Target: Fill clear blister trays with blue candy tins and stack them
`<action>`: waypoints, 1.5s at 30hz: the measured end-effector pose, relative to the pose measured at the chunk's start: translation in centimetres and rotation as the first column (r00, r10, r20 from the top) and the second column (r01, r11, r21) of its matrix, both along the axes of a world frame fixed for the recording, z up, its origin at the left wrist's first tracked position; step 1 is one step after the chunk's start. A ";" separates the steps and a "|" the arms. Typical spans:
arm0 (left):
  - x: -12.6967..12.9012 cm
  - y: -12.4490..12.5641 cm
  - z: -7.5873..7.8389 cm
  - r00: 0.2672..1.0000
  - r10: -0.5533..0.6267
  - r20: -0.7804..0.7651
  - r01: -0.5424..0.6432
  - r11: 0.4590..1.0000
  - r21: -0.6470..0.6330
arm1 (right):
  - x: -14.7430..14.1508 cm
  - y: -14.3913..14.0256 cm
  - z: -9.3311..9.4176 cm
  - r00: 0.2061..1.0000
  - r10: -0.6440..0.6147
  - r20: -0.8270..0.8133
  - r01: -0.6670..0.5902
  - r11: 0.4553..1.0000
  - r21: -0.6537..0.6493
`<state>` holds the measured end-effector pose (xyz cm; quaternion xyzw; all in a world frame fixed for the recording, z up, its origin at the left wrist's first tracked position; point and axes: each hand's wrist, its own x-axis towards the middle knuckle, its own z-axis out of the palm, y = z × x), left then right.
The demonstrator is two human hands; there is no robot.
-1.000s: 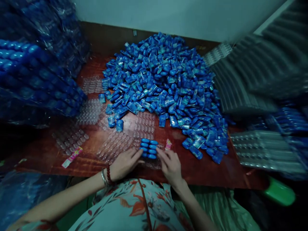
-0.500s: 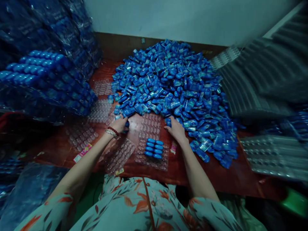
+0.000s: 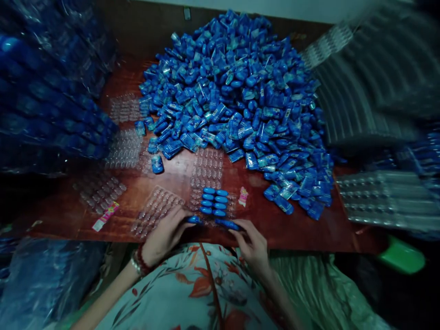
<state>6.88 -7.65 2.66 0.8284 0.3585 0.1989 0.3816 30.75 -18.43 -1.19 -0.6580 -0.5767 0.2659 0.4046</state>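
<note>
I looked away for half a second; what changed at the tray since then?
Both hands came back from the pile: left hand and right hand each bring a blue case to the tray's near edge. The eight cases already seated stayed put.

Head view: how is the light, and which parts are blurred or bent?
Head view: the light is dim and bluish. The blue pile and the tray at the centre are fairly sharp, and both hands, left and right, are readable. The edges smear: the stacks at right and the blue packs at left are streaked. The table edge bows, a wide-lens effect.
</note>
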 end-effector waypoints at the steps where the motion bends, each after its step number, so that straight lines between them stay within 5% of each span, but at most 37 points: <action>1: 0.5 -0.6 -1.1 1.000 0.014 0.011 -0.014 0.999 0.044 | -0.3 0.1 -0.3 0.995 0.048 0.085 -0.051 0.998 0.040; 6: 1.6 -1.3 -4.9 0.994 -0.074 -0.085 0.098 0.941 0.325 | -0.1 1.2 0.1 0.812 0.290 0.507 -0.327 0.945 -0.017; 11: 2.4 -0.6 -3.8 0.918 -0.278 -0.283 0.372 0.851 0.370 | -1.7 2.6 1.7 0.565 0.353 0.746 -0.385 0.912 -0.139; 14: 3.3 -0.2 -3.1 0.842 -0.353 -0.408 0.501 0.793 0.347 | -3.2 2.9 2.0 0.516 0.302 0.802 -0.355 0.927 -0.121; 19: 2.8 -0.3 -3.4 0.889 -0.287 -0.356 0.436 0.765 0.474 | -2.2 2.2 1.1 0.627 0.141 0.766 -0.258 0.966 0.034; 23: 0.1 1.7 -4.2 0.993 0.002 -0.115 0.062 0.831 0.553 | 4.2 1.2 -0.3 0.711 -0.254 0.656 0.175 0.967 0.185; 26: -2.4 5.6 -4.5 0.911 0.387 -0.142 -0.281 0.835 0.472 | 10.2 0.9 -2.0 0.625 -0.543 0.560 0.546 0.817 0.184; 28: -3.5 8.6 -4.7 0.791 0.551 -0.266 -0.393 0.791 0.470 | 13.0 1.1 -3.1 0.638 -0.528 0.560 0.587 0.804 0.089; 32: -3.4 12.3 -4.8 0.637 0.580 -0.507 -0.344 0.803 0.487 | 14.1 1.6 -4.5 0.740 -0.391 0.548 0.489 0.871 -0.038; 36: -1.9 12.6 -4.5 0.567 0.595 -0.569 -0.322 0.796 0.512 | 11.8 1.2 -4.6 0.804 -0.336 0.491 0.431 0.898 -0.091; 40: -1.4 11.7 -4.7 0.602 0.620 -0.504 -0.334 0.768 0.546 | 9.1 -0.1 -4.2 0.844 -0.316 0.435 0.413 0.898 -0.150; 45: -1.0 12.6 -5.2 0.643 0.476 -0.600 -0.116 0.835 0.538 | 6.7 -1.3 -2.8 0.902 -0.325 0.284 0.395 0.887 -0.238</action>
